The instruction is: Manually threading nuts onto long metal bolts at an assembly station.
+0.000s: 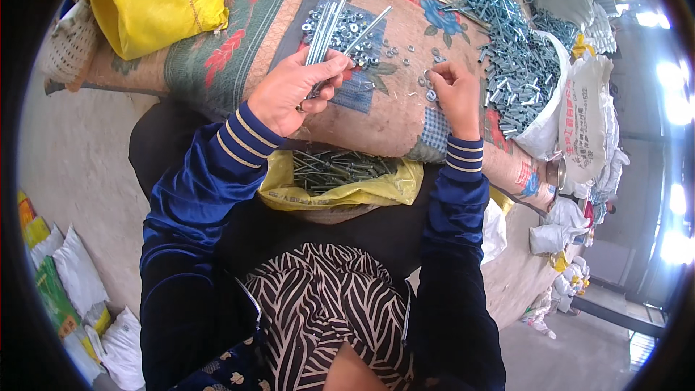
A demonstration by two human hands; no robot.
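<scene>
My left hand is closed around a bundle of long silvery bolts. Their shafts point away from me, and one leans out to the right. Just beyond them, a spread of small nuts lies on the patterned cloth. Over the cloth to the right, my right hand has thumb and fingertips pinched together; whatever is between them is too small to make out. A shiny washer shows right beside those fingertips, with a few loose nuts scattered nearby.
A large heap of short bolts spills from a white sack at the right. Below the cloth's near edge, a yellow bag holds long bolts. A yellow sack stands far left; several filled bags lie on the floor.
</scene>
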